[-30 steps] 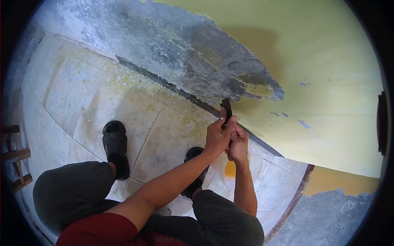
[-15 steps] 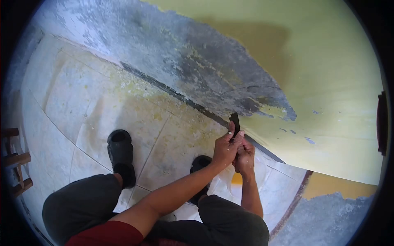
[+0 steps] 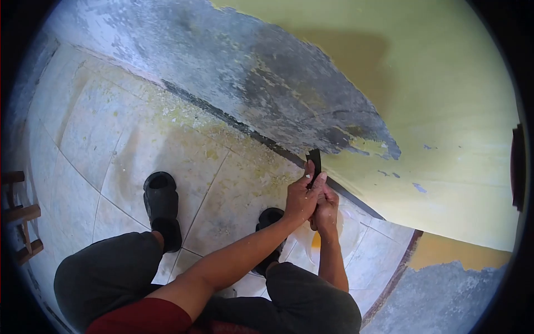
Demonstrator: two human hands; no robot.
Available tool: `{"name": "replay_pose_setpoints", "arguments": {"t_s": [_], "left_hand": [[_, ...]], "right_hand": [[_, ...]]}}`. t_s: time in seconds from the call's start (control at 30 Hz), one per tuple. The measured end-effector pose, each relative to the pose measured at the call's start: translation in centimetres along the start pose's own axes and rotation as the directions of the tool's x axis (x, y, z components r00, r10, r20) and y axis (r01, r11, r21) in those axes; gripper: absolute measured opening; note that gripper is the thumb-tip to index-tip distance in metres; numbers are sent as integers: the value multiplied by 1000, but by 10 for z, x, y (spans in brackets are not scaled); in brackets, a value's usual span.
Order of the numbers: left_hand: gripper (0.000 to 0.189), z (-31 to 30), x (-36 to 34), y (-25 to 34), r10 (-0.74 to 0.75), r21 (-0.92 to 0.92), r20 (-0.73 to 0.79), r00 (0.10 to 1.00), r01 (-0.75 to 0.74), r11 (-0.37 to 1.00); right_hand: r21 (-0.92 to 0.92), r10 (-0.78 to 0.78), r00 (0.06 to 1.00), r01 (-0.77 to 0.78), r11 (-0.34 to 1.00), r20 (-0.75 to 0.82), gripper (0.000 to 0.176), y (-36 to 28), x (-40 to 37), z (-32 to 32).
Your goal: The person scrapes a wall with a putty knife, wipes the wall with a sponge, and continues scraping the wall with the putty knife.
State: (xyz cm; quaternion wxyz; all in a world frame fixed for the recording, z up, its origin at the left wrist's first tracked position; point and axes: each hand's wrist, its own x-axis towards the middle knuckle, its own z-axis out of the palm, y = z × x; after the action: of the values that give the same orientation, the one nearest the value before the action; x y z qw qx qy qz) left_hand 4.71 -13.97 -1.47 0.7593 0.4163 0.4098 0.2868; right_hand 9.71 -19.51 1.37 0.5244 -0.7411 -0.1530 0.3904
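Both my hands are wrapped round one dark flat scraper. Its blade end touches the foot of the wall, at the lower edge of a bare grey patch in the yellow-green paint. My left hand is on the left side of the tool, with the thumb and a finger along the blade. Close against it on the right, my right hand grips the handle, whose end shows below the fingers. Loose paint flakes lie along the wall's base.
Pale floor tiles run below the wall. Beneath my right hand is a translucent container with something yellow. My feet wear dark clogs. Part of a wooden stool shows at the far left. A dark object is at the right edge.
Both hands and the scraper have shifted slightly left and up, and the blade stands more upright. More of the translucent container shows beside my right hand.
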Motion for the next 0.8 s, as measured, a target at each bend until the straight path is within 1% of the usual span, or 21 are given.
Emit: {"name": "replay_pose_setpoints", "arguments": {"t_s": [0.03, 0.13, 0.2, 0.23, 0.27, 0.3, 0.33, 0.37, 0.4, 0.47, 0.5, 0.53, 0.57, 0.63, 0.7, 0.77, 0.8], "left_hand": [[44, 2, -4, 0, -11, -7, -1, 1000, 11, 1000], [43, 1, 0, 6, 35, -28, -3, 999, -35, 999], [42, 1, 1, 4, -43, -83, -17, 999, 42, 996], [42, 2, -4, -1, -55, -81, -27, 998, 53, 995], [41, 4, -4, -5, 19, -77, -70, 997, -25, 997], [41, 3, -1, -3, 104, -62, -110, 989, -111, 992], [41, 0, 3, -1, 118, -49, -117, 986, -125, 991], [41, -1, 6, 0, 45, -75, -69, 997, -50, 996], [40, -2, 5, 0, -40, -100, -16, 999, 39, 994], [39, 0, 0, -3, -70, -103, -14, 997, 68, 992], [39, 0, 0, -3, 25, -52, -45, 999, -27, 998], [40, -3, 0, -2, 124, 10, -74, 990, -123, 992], [40, -5, 6, 1, 141, 17, -81, 987, -140, 990], [40, -5, 6, 0, -1, -62, -45, 999, -2, 998], [44, -5, 6, -6, -1, -67, -46, 999, -2, 998], [47, -8, 6, -3, 5, -74, -67, 998, -10, 997], [46, -9, 8, 7, -57, -15, -65, 996, 57, 998]], "right_hand": [[-9, 9, 1000, -10, 1000, -3, 25, 0, -4, -4], [-6, 50, 999, -50, 999, 0, 27, -4, -1, -4], [20, 12, 999, -12, 1000, 32, 27, -1, 6, -1], [8, -3, 999, 3, 1000, 40, 27, 6, 5, -2], [7, 0, 998, 0, 1000, 56, 27, 5, 4, -2], [-3, 51, 998, -51, 999, 33, 27, -1, 1, 0], [-7, 98, 995, -98, 995, 5, 27, -8, 0, 3], [-68, 144, 990, -144, 987, 4, 27, -16, 6, 5], [-62, 150, 989, -150, 987, 7, 27, -7, 7, 5], [-26, -11, 1000, 11, 1000, 2, 26, 15, 10, 1], [-35, -11, 1000, 11, 999, 13, 26, 10, 6, -2], [-31, 59, 998, -59, 998, 12, 26, 3, -1, -3], [-20, 117, 993, -117, 993, 11, 26, -2, 0, 0], [-30, 94, 995, -94, 995, 17, 25, -2, 7, 9], [-56, 81, 997, -81, 995, 9, 25, 11, 11, 6], [-44, 108, 994, -107, 993, 19, 27, 0, 5, 5], [-19, 120, 992, -120, 993, 21, 29, -5, 5, 6]]}}
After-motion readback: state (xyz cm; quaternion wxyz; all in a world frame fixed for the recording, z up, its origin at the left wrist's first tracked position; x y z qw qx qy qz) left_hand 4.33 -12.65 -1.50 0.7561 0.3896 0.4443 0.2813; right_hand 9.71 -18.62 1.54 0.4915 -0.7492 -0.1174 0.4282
